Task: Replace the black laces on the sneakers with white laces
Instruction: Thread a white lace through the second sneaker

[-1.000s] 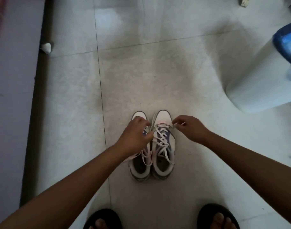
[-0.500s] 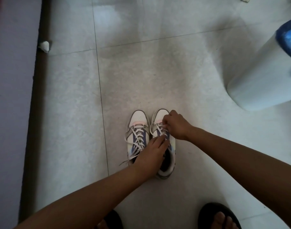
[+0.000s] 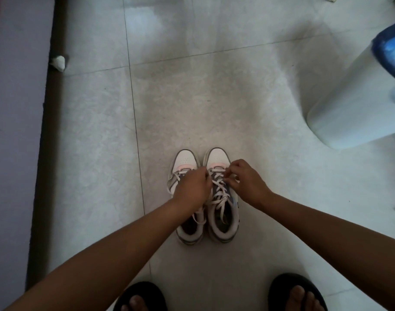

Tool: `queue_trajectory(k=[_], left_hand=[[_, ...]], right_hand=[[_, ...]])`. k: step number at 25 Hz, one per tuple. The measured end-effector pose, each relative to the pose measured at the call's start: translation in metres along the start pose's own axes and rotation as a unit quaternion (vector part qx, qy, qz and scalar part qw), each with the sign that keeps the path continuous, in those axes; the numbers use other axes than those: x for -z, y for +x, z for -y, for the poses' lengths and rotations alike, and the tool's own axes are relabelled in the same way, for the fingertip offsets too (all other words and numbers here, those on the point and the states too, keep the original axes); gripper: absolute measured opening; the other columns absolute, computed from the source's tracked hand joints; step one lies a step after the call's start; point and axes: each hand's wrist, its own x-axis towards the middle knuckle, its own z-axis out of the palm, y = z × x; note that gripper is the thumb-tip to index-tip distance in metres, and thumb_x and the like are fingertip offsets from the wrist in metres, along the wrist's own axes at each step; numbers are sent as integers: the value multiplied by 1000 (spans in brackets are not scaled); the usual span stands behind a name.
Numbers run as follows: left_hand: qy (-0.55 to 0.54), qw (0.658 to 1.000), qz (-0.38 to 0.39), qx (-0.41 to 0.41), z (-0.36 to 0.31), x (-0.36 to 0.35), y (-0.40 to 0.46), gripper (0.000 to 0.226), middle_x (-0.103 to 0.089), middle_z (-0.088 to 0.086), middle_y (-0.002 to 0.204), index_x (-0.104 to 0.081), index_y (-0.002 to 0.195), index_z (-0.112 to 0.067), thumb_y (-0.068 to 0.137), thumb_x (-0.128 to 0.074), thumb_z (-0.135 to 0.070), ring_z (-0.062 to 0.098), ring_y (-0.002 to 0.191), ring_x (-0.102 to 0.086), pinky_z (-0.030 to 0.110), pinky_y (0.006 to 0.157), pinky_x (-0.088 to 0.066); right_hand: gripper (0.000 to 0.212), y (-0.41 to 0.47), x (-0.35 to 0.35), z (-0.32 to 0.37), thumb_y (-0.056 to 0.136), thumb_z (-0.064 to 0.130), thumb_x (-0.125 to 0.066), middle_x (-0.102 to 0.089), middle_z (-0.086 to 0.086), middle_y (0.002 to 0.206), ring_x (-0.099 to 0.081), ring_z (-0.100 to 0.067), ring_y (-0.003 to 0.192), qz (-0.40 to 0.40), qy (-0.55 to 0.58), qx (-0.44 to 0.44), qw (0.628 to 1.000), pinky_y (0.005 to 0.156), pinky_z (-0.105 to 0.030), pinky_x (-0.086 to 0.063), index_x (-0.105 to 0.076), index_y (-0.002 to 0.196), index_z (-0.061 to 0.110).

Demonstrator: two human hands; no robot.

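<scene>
Hands at work: left hand (image 3: 192, 189) and right hand (image 3: 246, 180) pinch white laces (image 3: 219, 194) on right sneaker (image 3: 223, 198) (tiled floor (image 3: 214, 97)).

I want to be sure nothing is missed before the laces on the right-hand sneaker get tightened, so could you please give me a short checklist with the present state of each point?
1. White lace threaded through right-hand sneaker: ok, crossings show.
2. Right hand pinching lace near the toe: ok.
3. Left hand gripping lace: cannot tell, fingers hidden.
4. Left-hand sneaker laced white: ok where visible; the hand covers the middle.
5. Sneakers side by side, upright on the floor: ok.
6. Black laces out of the way: cannot tell, none in view.
</scene>
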Motion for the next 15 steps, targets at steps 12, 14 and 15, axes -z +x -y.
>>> queue_trajectory(k=[12, 14, 15], left_hand=[[163, 986, 11, -46, -27, -15, 23, 19, -58, 11, 105, -62, 100, -6, 91, -45, -7, 27, 94, -60, 31, 66, -40], [164, 986, 20, -19, -32, -14, 27, 21, -62, 14, 103, -63, 96, -3, 90, -43, -4, 29, 93, -62, 32, 64, -41], [155, 987, 27, -13, -33, -13, 29, 22, -63, 16, 101, -64, 95, -1, 90, -42, -3, 31, 92, -63, 33, 65, -42]], right_hand=[[29, 17, -7, 28, 92, 0, -42, -42, -17, 122, -48, -30, 105, 70, -250, -19, 965, 77, -33, -43, -52, 118, 2], [32, 15, -8, 29, 92, -1, -41, -40, -18, 125, -45, -30, 109, 79, -272, -2, 959, 80, -32, -42, -47, 122, 1], [31, 14, -7, 28, 92, -1, -40, -41, -19, 125, -45, -29, 109, 79, -283, 17, 956, 81, -31, -41, -47, 122, 1]])
